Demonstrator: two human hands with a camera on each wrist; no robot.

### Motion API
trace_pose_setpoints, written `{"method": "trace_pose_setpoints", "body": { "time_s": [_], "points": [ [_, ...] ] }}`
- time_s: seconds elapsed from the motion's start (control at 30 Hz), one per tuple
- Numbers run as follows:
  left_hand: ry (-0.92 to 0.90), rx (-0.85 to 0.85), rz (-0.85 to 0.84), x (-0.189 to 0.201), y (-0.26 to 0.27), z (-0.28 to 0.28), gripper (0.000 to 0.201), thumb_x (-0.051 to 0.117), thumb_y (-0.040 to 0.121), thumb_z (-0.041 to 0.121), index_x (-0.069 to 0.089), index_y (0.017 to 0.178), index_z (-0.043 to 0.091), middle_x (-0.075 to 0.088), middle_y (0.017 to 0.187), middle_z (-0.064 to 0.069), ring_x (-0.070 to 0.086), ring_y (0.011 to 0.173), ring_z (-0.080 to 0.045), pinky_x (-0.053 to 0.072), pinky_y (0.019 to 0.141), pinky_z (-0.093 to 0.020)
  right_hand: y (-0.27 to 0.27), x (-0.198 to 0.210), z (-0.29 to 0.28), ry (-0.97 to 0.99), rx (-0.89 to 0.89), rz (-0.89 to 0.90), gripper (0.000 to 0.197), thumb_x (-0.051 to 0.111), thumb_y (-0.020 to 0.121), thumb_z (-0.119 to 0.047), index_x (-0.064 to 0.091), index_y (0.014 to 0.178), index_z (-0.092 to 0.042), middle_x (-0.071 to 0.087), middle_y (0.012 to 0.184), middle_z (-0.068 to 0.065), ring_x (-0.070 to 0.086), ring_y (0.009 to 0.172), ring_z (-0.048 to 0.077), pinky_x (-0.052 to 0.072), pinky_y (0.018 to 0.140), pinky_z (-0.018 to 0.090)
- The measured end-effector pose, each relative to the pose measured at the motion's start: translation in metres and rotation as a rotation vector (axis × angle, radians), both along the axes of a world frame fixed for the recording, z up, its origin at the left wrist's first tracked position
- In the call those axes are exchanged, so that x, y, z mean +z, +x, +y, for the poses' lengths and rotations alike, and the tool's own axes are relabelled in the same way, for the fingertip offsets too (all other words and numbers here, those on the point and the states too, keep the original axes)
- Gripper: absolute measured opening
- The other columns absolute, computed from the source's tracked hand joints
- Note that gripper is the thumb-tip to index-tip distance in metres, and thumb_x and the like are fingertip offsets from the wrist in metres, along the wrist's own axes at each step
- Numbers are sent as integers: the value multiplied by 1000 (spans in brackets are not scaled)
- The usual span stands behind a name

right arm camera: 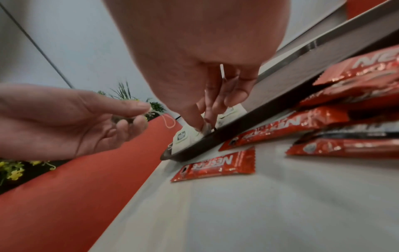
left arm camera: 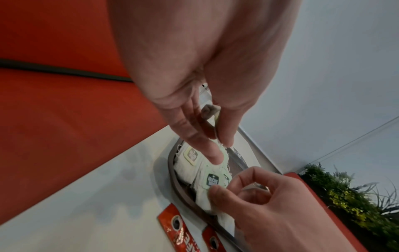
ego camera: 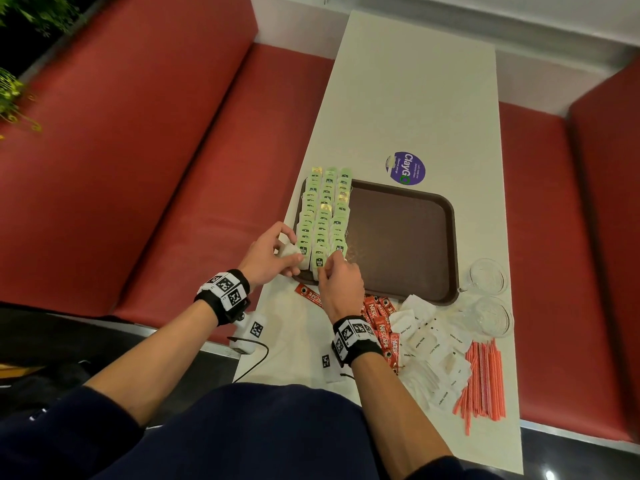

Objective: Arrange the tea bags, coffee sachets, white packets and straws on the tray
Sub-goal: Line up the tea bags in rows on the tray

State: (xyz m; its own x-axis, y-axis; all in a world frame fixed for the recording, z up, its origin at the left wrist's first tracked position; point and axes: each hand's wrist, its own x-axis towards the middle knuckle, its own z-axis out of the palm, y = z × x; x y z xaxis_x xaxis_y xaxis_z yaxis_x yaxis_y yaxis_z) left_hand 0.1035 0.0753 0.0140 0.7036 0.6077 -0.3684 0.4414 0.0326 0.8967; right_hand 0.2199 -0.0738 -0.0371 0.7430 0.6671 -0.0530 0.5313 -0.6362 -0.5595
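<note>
Green tea bags (ego camera: pixel 323 216) rowed on tray (ego camera: pixel 408 237)

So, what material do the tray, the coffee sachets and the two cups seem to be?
Tray: probably plastic, matte brown with a moulded rim. Coffee sachets: likely glossy foil or film; they glint. Cups: clear, ribbed, glass or plastic; cannot tell.

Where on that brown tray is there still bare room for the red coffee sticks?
The tray is bare right of the three tea bag rows. Its left side is crowded, both hands working at the near-left corner. The table beyond the purple sticker is bare too.
</note>
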Motion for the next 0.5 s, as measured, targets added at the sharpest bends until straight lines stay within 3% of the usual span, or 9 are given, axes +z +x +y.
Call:
{"method": "trace_pose_setpoints", "body": {
  "time_s": [0.07, 0.13, 0.27, 0.37, 0.43, 0.5],
  "points": [
    [33, -6, 0, 0, -1, 0, 36, 89, 88, 19, 59, 105, 27, 72, 98, -27, 76, 70, -28, 61, 65, -40, 0, 0, 0, -1, 8, -18, 23, 71, 102, -24, 50, 95, -21, 59, 83, -4, 54, 89, 25, 49, 69, 38],
    [61, -5, 10, -1, -1, 1, 38, 92, 85, 28, 60, 105, 30, 72, 95, -23, 67, 66, -22, 57, 62, -39, -1, -1, 1, 14, -5, -5, 21, 71, 102, -24, 51, 96, -21, 60, 85, -4, 54, 91, 24, 51, 71, 39],
    [24, 32, -36, -3, -1, 0, 33, 93, 84, 25, 64, 99, 29, 74, 95, -22, 65, 64, -20, 59, 68, -41, -6, -3, -1, -10, 21, -30, 20, 72, 102, -26, 53, 99, -18, 67, 90, 2, 55, 92, 26, 53, 71, 41],
    [-33, 58, -75, -2, -1, -2, 32, 93, 84, 17, 65, 99, 21, 76, 100, -20, 68, 70, -24, 62, 76, -50, -5, -1, -2, 6, 5, -58, 27, 77, 98, -23, 52, 102, -16, 54, 103, 2, 53, 86, 22, 54, 70, 38],
    [-12, 53, -77, -2, -3, -2, 30, 94, 83, 16, 67, 96, 19, 76, 99, -16, 69, 74, -24, 62, 78, -52, -1, 6, 0, 104, -44, 11, 27, 75, 100, -27, 50, 97, -17, 50, 99, -1, 51, 77, 18, 49, 68, 34],
    [43, 40, -80, -1, -3, -3, 28, 96, 80, 15, 69, 89, 18, 75, 91, -12, 69, 73, -25, 61, 76, -47, 0, 20, 4, 260, -128, 241, 29, 68, 106, -42, 53, 92, -20, 61, 81, 1, 54, 66, 13, 48, 65, 34]
  ]
}}
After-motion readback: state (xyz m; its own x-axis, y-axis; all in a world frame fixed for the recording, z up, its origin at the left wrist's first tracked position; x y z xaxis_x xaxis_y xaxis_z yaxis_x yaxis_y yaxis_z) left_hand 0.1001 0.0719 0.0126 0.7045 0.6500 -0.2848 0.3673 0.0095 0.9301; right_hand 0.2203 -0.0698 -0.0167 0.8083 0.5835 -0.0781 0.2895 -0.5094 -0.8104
